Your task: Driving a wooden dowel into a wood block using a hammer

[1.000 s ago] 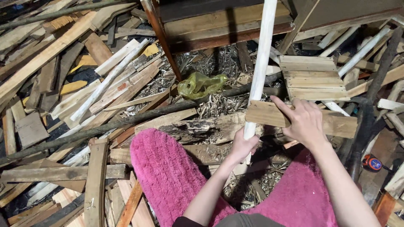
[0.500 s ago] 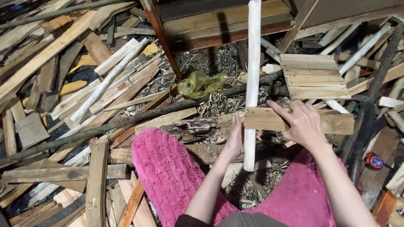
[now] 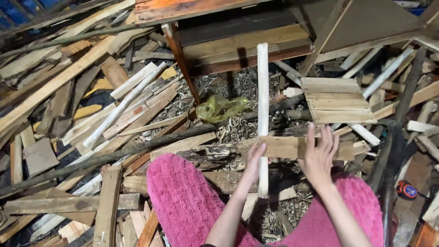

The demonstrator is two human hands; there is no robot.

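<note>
Head camera looks down on the left hand [image 3: 254,158], closed around a pale peeled stick [image 3: 262,105] standing upright, while the right hand [image 3: 320,153] lies with spread fingers on a flat wooden board [image 3: 286,147] across it. Pink fuzzy trouser legs [image 3: 183,201] lie below, a yellow-green plastic bag [image 3: 219,107] and a slatted panel [image 3: 336,99] among scrap planks behind.

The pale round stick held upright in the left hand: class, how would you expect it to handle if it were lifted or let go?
The pale stick looks straight and rigid, so probably stiff. It is slim, and the left hand alone wraps it, so likely light. Round in section and standing upright, it would probably topple if released and could roll on the wood scraps.
</note>
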